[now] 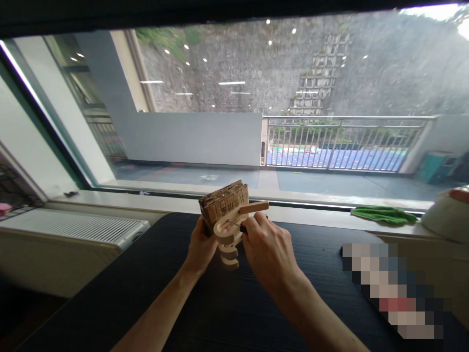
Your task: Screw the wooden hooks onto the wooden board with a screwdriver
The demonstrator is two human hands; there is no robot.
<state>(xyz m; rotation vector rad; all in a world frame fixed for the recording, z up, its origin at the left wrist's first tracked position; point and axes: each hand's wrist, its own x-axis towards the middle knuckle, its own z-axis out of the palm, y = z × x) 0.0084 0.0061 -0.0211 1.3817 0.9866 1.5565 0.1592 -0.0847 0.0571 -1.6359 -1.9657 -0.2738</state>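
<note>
Over the dark table (176,303), my left hand (201,249) is closed around the side of a brown block (222,199) that looks like stacked, worn cardboard. Against its near face sits a pale wooden piece (225,237) with curved, hook-like arms. A flat wooden bar (254,207) sticks out from it to the right. My right hand (269,247) is closed on a thin metal tool (234,223) with a dark handle. The tool's tip points left and lies at the wooden piece; whether it touches cannot be made out. My left fingers are partly hidden behind the block.
A large window with a white sill (311,224) stands behind the table. On the sill lies a green cloth (384,215), near a pale rounded object (449,215). To the left is a white radiator (78,227). A pixelated patch covers something on the table's right.
</note>
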